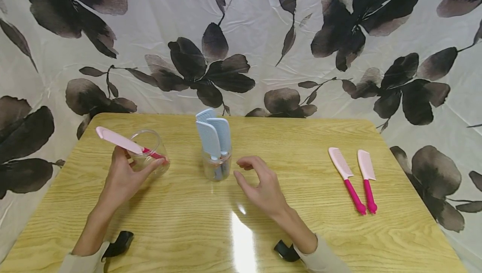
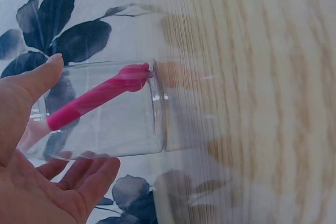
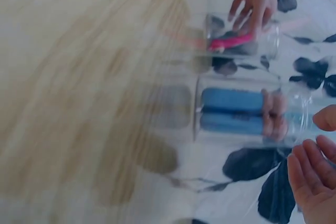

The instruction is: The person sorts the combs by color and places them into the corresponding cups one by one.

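On the left of the table, a clear jar point(image 1: 161, 166) holds one comb point(image 1: 121, 141) with a pale pink head and a magenta handle point(image 2: 100, 95). The comb leans out over the rim to the left. My left hand point(image 1: 126, 177) grips this jar, thumb on one side and fingers round the other. In the middle stands a second clear jar point(image 1: 217, 174) with several light blue combs point(image 1: 213, 133), heads up, their blue handles point(image 3: 232, 109) inside. Just right of it is my right hand point(image 1: 263, 187), fingers loosely bent and holding nothing, fingertips close to the jar's rim.
Two more pink combs, one point(image 1: 346, 179) left of the other point(image 1: 367, 179), lie side by side on the right of the wooden table point(image 1: 301, 239). A floral cloth point(image 1: 263, 43) hangs behind the table's back edge.
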Demonstrator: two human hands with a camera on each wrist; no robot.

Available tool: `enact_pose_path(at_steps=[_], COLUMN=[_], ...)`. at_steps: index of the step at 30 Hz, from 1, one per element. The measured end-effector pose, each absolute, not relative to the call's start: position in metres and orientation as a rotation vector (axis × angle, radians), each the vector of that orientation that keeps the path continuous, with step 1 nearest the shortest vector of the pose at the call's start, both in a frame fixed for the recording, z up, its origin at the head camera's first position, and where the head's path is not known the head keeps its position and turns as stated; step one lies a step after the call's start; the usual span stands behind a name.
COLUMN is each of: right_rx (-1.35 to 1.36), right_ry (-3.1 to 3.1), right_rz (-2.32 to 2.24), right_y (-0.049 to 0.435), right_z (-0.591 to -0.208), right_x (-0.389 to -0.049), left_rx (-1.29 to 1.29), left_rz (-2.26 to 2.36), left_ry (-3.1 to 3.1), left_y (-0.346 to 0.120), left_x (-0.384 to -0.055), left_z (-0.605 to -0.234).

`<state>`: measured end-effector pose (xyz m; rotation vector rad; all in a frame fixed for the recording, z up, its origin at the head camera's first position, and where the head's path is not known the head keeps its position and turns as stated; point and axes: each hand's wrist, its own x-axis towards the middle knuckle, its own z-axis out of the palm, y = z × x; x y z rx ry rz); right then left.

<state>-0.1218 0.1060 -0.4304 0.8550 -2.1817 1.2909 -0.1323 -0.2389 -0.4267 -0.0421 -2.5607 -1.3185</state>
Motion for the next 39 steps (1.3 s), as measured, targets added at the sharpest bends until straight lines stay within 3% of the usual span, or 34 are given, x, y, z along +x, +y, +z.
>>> enact_pose_path(at_steps=[39], right_rx=[0.298], right_ry=[-2.335], right_rz=[1.108], right_y=[0.243], right_z=[-0.438], right_x=[-0.135], left_rx=[-0.042], left_rz=[-1.325], left_ry=[-2.535], left_y=[-0.237], left_x=[-0.133], left_z=[-0.427])
